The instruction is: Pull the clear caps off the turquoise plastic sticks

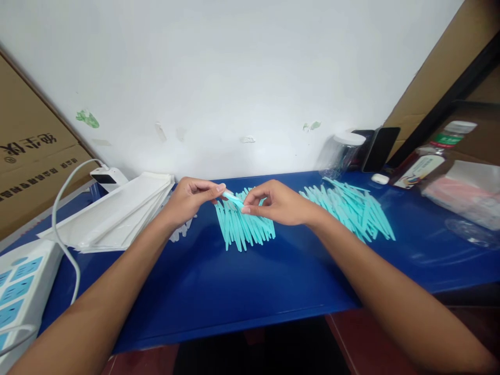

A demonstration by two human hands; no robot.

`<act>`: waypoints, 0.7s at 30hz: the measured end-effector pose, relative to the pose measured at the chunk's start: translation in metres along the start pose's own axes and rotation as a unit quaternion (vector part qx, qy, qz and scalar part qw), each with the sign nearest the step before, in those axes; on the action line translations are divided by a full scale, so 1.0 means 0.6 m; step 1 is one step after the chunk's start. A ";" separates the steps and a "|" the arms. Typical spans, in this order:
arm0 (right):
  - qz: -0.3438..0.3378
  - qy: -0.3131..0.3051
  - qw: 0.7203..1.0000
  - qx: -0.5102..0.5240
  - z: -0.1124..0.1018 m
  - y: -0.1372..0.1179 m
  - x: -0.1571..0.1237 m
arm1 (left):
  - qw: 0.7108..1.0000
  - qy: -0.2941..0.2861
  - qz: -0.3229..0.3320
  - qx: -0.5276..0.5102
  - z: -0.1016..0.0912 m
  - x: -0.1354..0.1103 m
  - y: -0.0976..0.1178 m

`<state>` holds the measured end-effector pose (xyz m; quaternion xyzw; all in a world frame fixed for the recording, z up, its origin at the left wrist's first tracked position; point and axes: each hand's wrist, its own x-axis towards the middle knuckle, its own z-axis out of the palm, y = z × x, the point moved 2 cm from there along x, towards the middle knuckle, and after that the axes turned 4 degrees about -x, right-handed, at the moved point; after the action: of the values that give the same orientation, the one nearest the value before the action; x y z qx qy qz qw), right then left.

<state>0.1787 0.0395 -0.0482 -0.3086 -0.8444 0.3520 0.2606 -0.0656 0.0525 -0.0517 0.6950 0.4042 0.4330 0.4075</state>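
Between my two hands is a slim teal eyebrow razor [235, 200] with a pale end, held above the table. My left hand [191, 200] pinches the pale end between thumb and fingers. The other end is gripped by the fingertips of my right hand [278, 203]. Directly below lies a pile of teal eyebrow razors [244, 226], partly covered by my hands. Another loose pile of teal razors [353, 208] lies to the right, beyond my right forearm. Small clear plastic pieces [182, 230], perhaps caps, lie beside my left wrist, partly hidden by it.
White packets [125, 213] are stacked at left, near a white device with a screen [109, 178] and a power strip [27, 286] with a cable. At right stand a clear jar [341, 153], a dark phone [380, 149], a bottle [433, 153] and a tissue pack [464, 192].
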 end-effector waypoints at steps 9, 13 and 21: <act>0.151 0.041 0.987 -0.037 -0.015 0.027 -0.002 | 0.979 0.186 0.001 -0.081 -0.072 0.013 -0.008; 0.239 0.023 0.969 -0.055 -0.008 0.034 -0.003 | 0.983 0.169 -0.019 -0.075 -0.056 0.013 -0.010; 0.243 0.025 0.969 -0.028 0.008 0.030 -0.005 | 0.986 0.155 -0.025 -0.060 -0.050 0.011 -0.006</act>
<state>0.1837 0.0455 -0.0653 -0.5205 -0.7468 0.3731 0.1792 -0.0925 0.0662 -0.0446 0.5840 0.4527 0.5485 0.3913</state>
